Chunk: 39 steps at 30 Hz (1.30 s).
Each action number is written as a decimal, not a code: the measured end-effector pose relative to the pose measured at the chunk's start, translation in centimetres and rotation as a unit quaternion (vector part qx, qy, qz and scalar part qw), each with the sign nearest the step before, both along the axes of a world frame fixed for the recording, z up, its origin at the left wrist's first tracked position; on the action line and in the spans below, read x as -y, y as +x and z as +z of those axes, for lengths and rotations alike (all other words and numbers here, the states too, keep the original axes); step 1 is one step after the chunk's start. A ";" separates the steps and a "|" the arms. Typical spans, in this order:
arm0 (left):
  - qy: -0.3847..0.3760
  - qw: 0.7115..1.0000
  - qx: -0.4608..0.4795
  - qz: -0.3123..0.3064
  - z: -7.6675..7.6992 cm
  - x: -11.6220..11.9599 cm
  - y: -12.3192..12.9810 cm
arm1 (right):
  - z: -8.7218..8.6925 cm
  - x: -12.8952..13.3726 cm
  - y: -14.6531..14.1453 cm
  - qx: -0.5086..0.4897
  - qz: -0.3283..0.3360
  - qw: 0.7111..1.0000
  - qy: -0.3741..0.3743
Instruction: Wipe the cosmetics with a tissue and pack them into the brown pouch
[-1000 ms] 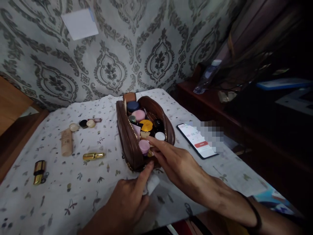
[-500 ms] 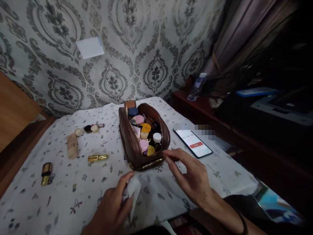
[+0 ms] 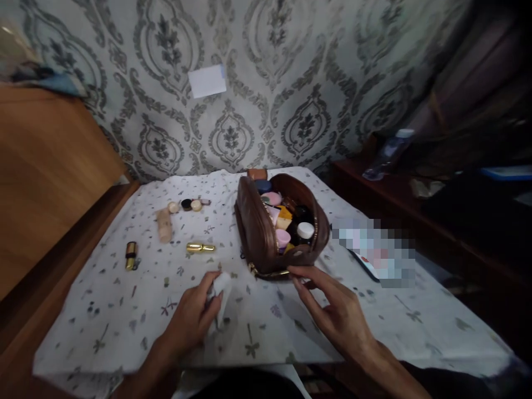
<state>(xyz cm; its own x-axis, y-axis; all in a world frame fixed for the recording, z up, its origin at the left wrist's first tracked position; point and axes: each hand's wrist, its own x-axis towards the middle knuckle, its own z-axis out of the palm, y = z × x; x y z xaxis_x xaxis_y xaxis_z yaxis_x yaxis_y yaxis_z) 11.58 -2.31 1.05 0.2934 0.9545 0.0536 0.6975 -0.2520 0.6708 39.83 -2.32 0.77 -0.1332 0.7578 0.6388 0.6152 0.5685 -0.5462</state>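
Note:
My left hand is closed around a crumpled white tissue above the near part of the table. Thumb and forefinger of my right hand pinch at the near end of a brown makeup bag, low by its gold zip. The bag stands unzipped, packed with cosmetics; a white-capped jar, a lilac pot and yellow pieces show inside. Left of it lie a gold lipstick tube, a beige foundation tube and a black and gold tube.
Small round pots sit at the back left of the patterned tablecloth. A phone, partly blurred out, lies right of the bag. A clear bottle stands on the dark side surface. A wooden panel borders the left.
The view has swung left, so everything sits further right in the picture. My right fingertips have gone lower on the bag's near end. The left hand still holds the tissue.

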 end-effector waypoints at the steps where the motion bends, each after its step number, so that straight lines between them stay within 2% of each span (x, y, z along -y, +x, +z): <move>1: 0.018 1.000 -0.006 0.018 -0.1 -0.5 -0.8 | -0.2 0.1 -0.4 0.002 0.022 1.000 -0.015; 6: 0.113 0.986 -0.060 0.102 -0.9 -4.2 -5.0 | -0.9 -0.7 -3.8 0.030 0.156 0.983 -0.094; 10: 0.219 0.964 -0.106 0.110 -1.8 -8.1 -6.5 | -1.6 -3.5 -8.6 0.045 0.202 0.964 -0.165; 14: 0.250 0.955 -0.140 0.074 -3.3 -10.9 -6.7 | -2.4 -7.3 -13.7 0.092 0.127 0.964 -0.213; 18: 0.258 0.958 -0.122 0.029 -4.6 -11.3 -7.5 | -3.2 -9.6 -16.8 0.136 0.068 0.961 -0.232; 23: 0.286 0.952 -0.099 -0.040 -5.0 -10.9 -8.1 | -4.3 -10.6 -17.0 0.110 0.077 0.962 -0.238; 26: 0.300 0.944 -0.117 -0.077 -5.3 -10.8 -7.3 | -4.8 -11.0 -16.6 0.103 0.086 0.965 -0.226; 28: 0.313 0.936 -0.141 -0.078 -5.6 -10.9 -6.7 | -4.9 -11.1 -16.5 0.100 0.088 0.966 -0.221; 33: 0.338 0.924 -0.176 -0.019 -6.1 -11.3 -6.1 | -5.2 -10.7 -16.6 0.089 0.116 0.970 -0.192; 39: 0.225 0.968 -0.078 0.075 -5.2 -11.5 -6.5 | -5.4 -10.3 -16.3 0.050 0.138 0.978 -0.150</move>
